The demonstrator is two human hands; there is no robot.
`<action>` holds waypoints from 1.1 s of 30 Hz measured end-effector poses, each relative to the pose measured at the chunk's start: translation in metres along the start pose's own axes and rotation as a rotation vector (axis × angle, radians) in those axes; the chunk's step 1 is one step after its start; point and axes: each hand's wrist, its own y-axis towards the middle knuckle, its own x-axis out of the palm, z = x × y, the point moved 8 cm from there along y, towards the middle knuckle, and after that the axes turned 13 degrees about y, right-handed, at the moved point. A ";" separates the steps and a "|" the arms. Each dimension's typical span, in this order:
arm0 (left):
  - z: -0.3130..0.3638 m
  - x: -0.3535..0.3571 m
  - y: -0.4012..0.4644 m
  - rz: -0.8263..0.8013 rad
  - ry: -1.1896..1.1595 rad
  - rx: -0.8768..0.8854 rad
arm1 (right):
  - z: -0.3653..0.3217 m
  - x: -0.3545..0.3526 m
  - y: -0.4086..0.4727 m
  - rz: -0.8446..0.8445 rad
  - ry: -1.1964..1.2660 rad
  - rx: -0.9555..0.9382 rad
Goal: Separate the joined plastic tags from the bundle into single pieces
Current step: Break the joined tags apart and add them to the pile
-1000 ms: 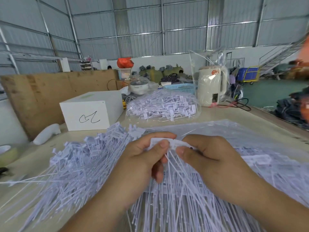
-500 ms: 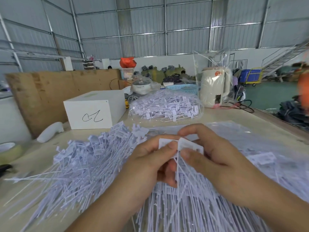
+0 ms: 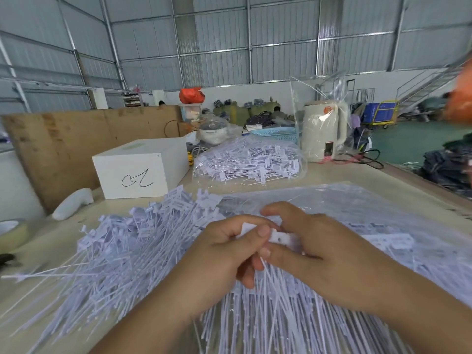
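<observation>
At the table's (image 3: 332,172) far edge you have a cream kettle (image 3: 323,131) inside a clear bag. A white box (image 3: 138,172) sits toward the far left corner, a tape roll (image 3: 12,233) at the left edge.

Warehouse: corrugated metal walls (image 3: 281,34), stacked goods (image 3: 255,113).

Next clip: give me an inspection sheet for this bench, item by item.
Surface: beige table, largely covered.
Job's things: joined tags pinched by both hands; loose tag pile; bagged tags.
Clutter: white box, tape roll, wrapped kettle, blue basket.
Grippers: left hand and right hand both gripping.
Cables: black cord by kettle.
Surroundings: warehouse, metal walls, staircase.
</observation>
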 end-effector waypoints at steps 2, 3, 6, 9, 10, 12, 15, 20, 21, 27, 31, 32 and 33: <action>-0.001 -0.008 0.002 0.042 0.000 -0.004 | 0.002 -0.009 0.000 0.001 -0.048 0.044; -0.002 -0.011 0.002 0.058 -0.001 -0.004 | 0.003 -0.012 0.000 0.000 -0.055 0.065; -0.003 -0.014 0.002 0.085 -0.026 -0.021 | 0.005 -0.018 0.001 0.071 0.058 0.070; -0.001 -0.008 0.001 0.100 -0.178 -0.022 | 0.003 -0.020 0.000 0.201 0.232 0.038; 0.001 -0.005 0.000 0.112 -0.241 -0.022 | -0.001 -0.019 0.000 0.246 0.272 0.012; 0.004 -0.002 -0.002 0.140 -0.345 -0.024 | -0.009 -0.017 -0.001 0.333 0.327 -0.031; 0.001 -0.011 -0.005 0.228 -0.433 -0.033 | -0.007 -0.034 -0.007 0.539 0.451 -0.048; 0.000 -0.034 0.000 0.304 -0.155 -0.001 | -0.006 -0.051 -0.010 0.484 0.383 -0.091; 0.002 -0.027 0.000 0.255 -0.093 0.021 | -0.006 -0.037 -0.006 0.353 0.338 -0.075; 0.000 0.003 -0.001 0.061 -0.101 0.021 | 0.001 -0.001 0.002 0.059 0.003 -0.027; 0.002 0.005 -0.003 0.018 -0.027 0.006 | 0.002 0.004 0.001 0.033 -0.122 -0.011; 0.002 0.004 -0.003 0.026 -0.009 0.011 | 0.000 0.006 0.001 0.035 -0.137 -0.017; 0.002 0.003 -0.003 0.037 0.001 0.011 | -0.001 0.008 0.001 0.033 -0.143 -0.026</action>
